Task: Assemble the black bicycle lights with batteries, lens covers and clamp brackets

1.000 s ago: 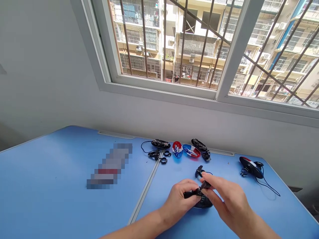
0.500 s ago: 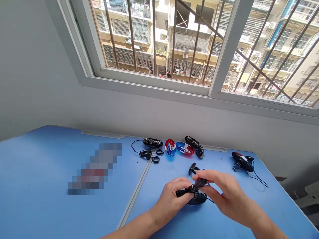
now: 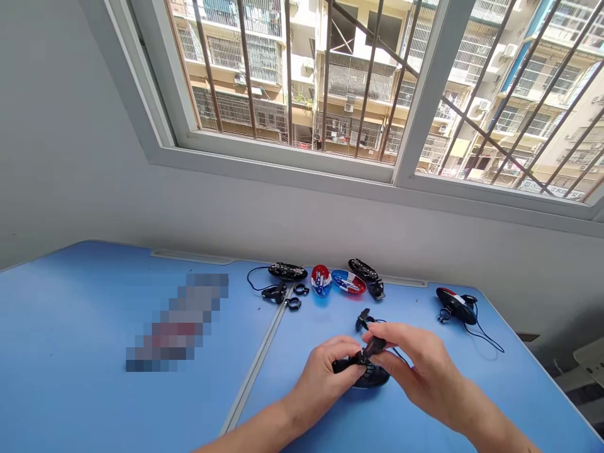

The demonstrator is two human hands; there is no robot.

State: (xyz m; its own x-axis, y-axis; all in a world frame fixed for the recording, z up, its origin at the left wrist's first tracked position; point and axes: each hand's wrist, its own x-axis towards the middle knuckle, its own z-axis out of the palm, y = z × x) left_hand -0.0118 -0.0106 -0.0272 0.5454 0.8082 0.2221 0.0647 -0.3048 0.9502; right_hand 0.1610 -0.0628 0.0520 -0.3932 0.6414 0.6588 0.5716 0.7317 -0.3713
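L hand [image 3: 325, 368] grips blk pt [image 3: 340, 365], R hand [image 3: 422, 365] pinches dk pc [image 3: 376, 345] abv tbl [image 3: 70, 365].

The left hand [image 3: 325, 370] is pinching, the left forearm [image 3: 259, 425] slanting up from below. Just beside it, the right hand [image 3: 423, 360] is also pinching, the right forearm [image 3: 491, 418] extending from the lower right.
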